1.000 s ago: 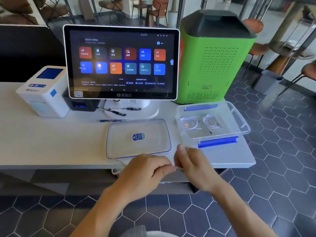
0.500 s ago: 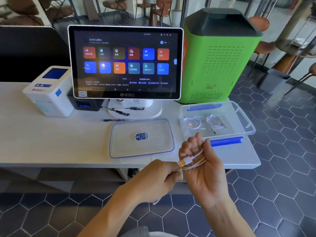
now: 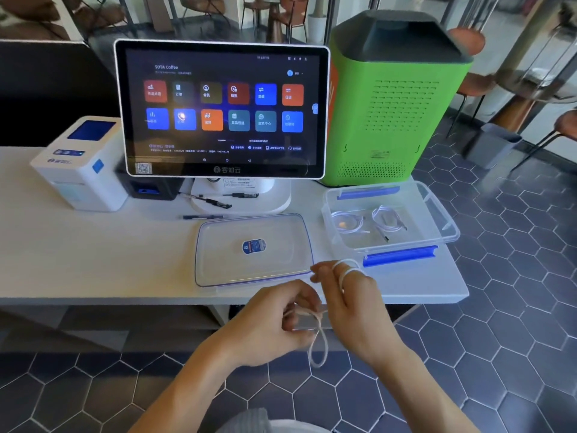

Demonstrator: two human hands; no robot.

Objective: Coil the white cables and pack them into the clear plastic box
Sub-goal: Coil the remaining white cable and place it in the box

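A white cable (image 3: 319, 345) runs between both hands just below the table's front edge. My left hand (image 3: 274, 320) pinches it with curled fingers, and a loop hangs beneath. My right hand (image 3: 356, 304) has the cable wound round its raised fingers. The clear plastic box (image 3: 437, 214) with blue clips stands on the table to the right. Two coiled white cables (image 3: 346, 221) lie inside it. Its clear lid (image 3: 218, 264) lies flat on the table, left of the box.
A touchscreen terminal (image 3: 221, 107) stands at the back of the white table (image 3: 78, 260). A white printer (image 3: 78, 164) is at the left and a green machine (image 3: 393, 104) at the right. Pens (image 3: 206, 201) lie by the terminal's base.
The right hand has turned over, from palm towards me to fingers pointing away, with the cable now wrapped round them. A loop now hangs below the left hand.
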